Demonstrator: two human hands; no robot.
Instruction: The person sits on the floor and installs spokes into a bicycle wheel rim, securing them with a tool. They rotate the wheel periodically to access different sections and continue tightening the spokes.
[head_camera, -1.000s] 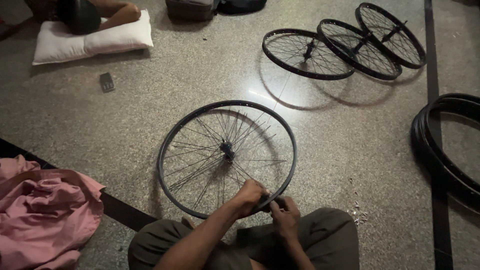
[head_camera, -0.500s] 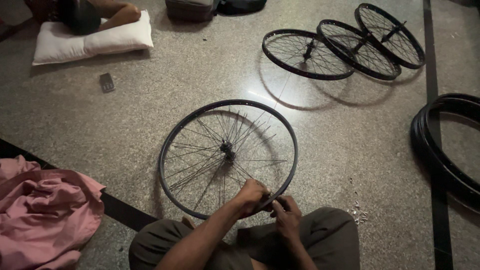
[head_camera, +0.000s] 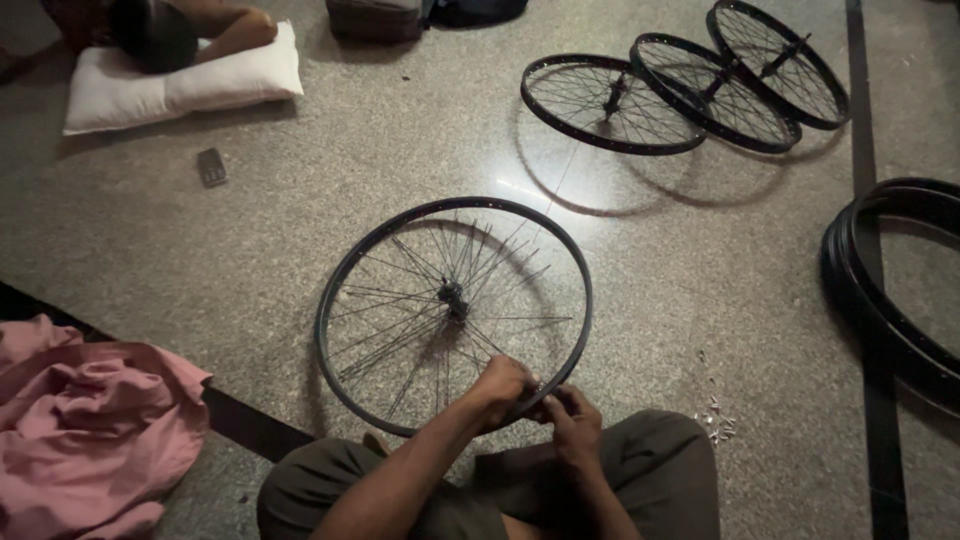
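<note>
1. The floor (head_camera: 300, 220) was speckled grey stone, crossed by dark inlaid strips, with a bright glare of light on it beyond the wheel.
2. A bicycle wheel (head_camera: 455, 300) lay on that floor directly in front of the seated person, its black rim nearest the knees and its thin spokes running in to a dark hub.
3. The left hand (head_camera: 500, 385) was curled closed over the near edge of the rim, fingers bent down among the spokes.
4. The right hand (head_camera: 572, 420) sat just beside it, fingers pinched together at the rim; what they pinched was too small to make out.
5. A scatter of small metal bits (head_camera: 715, 415) lay on the floor near the right knee.
6. Three more wheels (head_camera: 690, 85) lay overlapping at the far side, and a stack of black tyres (head_camera: 880, 290) sat at the right edge.
7. A pink cloth (head_camera: 85, 430) was heaped to the left; farther off, another person rested on a white pillow (head_camera: 190, 85), with a small dark phone (head_camera: 211, 167) nearby.
</note>
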